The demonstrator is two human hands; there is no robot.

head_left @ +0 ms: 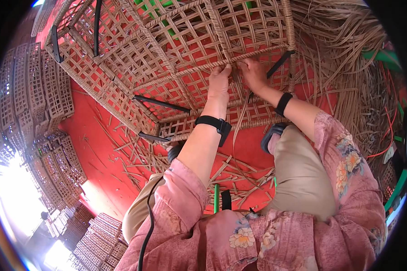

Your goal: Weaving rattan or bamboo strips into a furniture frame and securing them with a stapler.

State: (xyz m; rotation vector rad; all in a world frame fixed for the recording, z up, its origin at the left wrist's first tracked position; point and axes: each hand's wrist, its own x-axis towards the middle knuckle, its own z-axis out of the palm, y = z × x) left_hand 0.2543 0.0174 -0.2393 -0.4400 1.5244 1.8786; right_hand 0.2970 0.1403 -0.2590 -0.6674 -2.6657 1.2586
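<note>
A large open-lattice wicker frame [185, 84], woven of brown strips with rope-wrapped rails and black rods, stands tilted in front of me. My left hand [219, 80] is closed at a wrapped rail, its thumb and fingertips pressed together against it. Just to its right, my right hand [253, 73] has its fingers bent in a pinch at the same rail, close to the left fingertips. A thin brown weaving strip [244, 106] hangs down from between the hands. The exact fingertip hold of the right hand is partly hidden by the weave.
A heap of loose brown strips [348, 54] lies at the right, and cut scraps [135, 156] litter the red floor [88, 149]. Stacked woven panels [29, 86] stand at the left. My feet are under the frame's near edge, with a green bar [216, 198] between my legs.
</note>
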